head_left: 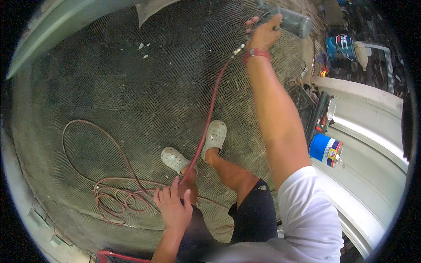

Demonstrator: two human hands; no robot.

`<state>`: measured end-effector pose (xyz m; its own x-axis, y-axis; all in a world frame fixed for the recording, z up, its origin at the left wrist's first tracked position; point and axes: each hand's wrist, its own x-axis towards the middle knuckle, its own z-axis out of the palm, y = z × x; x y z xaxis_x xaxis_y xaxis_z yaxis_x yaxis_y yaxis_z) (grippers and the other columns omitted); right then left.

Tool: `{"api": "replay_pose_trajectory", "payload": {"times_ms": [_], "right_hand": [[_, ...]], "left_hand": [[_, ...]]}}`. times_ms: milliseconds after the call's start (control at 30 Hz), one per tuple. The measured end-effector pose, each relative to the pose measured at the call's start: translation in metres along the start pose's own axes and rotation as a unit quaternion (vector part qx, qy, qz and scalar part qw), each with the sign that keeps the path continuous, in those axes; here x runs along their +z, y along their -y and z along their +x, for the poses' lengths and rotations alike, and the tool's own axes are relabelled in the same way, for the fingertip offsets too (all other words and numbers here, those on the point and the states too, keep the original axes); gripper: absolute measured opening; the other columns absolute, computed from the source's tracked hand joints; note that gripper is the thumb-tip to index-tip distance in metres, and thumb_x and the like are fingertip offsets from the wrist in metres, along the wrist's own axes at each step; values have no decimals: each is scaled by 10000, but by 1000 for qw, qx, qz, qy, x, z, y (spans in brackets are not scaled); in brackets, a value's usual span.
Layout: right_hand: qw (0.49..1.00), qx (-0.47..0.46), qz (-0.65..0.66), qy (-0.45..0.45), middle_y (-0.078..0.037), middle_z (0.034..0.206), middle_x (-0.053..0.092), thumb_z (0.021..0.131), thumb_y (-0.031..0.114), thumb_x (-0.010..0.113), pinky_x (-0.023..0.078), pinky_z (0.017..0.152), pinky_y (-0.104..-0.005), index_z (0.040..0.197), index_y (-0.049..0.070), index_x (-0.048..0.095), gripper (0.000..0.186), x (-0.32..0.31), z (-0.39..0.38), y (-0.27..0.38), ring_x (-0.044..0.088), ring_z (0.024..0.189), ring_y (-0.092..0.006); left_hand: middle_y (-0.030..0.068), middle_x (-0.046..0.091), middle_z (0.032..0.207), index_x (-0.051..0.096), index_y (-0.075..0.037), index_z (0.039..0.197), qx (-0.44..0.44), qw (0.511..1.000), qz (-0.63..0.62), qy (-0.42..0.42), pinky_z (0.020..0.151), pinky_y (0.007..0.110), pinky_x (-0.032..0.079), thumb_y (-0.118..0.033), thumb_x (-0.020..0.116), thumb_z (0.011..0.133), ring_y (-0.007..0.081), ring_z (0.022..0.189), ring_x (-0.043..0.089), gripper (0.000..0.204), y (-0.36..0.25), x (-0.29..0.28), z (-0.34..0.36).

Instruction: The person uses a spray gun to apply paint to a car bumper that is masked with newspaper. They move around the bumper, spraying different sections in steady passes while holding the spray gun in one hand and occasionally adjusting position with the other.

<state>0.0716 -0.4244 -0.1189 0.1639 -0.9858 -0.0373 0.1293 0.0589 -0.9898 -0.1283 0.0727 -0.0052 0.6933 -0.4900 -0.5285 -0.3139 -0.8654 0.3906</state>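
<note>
My right arm reaches far forward, with a red band at the wrist. In its closed hand (pixel 264 33) is a spray gun with a translucent grey cup (pixel 297 23); the gun is slightly blurred and its handle mostly covered by my fingers. A reddish air hose (pixel 212 103) joins the gun at a metal fitting (pixel 238 50) and runs back between my legs. My left hand (pixel 174 206) hovers low by my thigh, its fingers apart and nothing in its grip. The hose passes close to its fingertips; whether they touch it, I cannot tell.
Hose coils (pixel 118 197) lie on the ribbed floor (pixel 153 92) at left. On the right, a pale panel (pixel 364 109) carries a blue and white can (pixel 325 150). Beyond it stands a blue bucket (pixel 340 47). A pale curved panel (pixel 57 30) borders the far left.
</note>
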Motion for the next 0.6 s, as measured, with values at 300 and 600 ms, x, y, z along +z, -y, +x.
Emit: {"api": "replay_pose_trajectory", "payload": {"times_ms": [300, 600], "right_hand": [[975, 8, -168, 145, -65, 838, 742, 1195, 517, 432, 483, 508, -287, 1049, 37, 696, 567, -26, -89, 126, 628, 583, -125], [968, 174, -57, 173, -91, 991, 760, 1204, 531, 400, 486, 494, -282, 1309, 34, 625, 555, 19, -218, 213, 724, 779, -162]], "left_hand": [[156, 642, 1146, 694, -68, 1208, -52, 997, -35, -38, 1203, 617, 356, -307, 611, 1095, 400, 1182, 589, 277, 20, 26, -73], [218, 621, 1189, 673, -14, 1191, -355, 930, -39, -89, 1242, 628, 336, -273, 620, 1085, 480, 1185, 564, 285, 61, 31, -218]]}}
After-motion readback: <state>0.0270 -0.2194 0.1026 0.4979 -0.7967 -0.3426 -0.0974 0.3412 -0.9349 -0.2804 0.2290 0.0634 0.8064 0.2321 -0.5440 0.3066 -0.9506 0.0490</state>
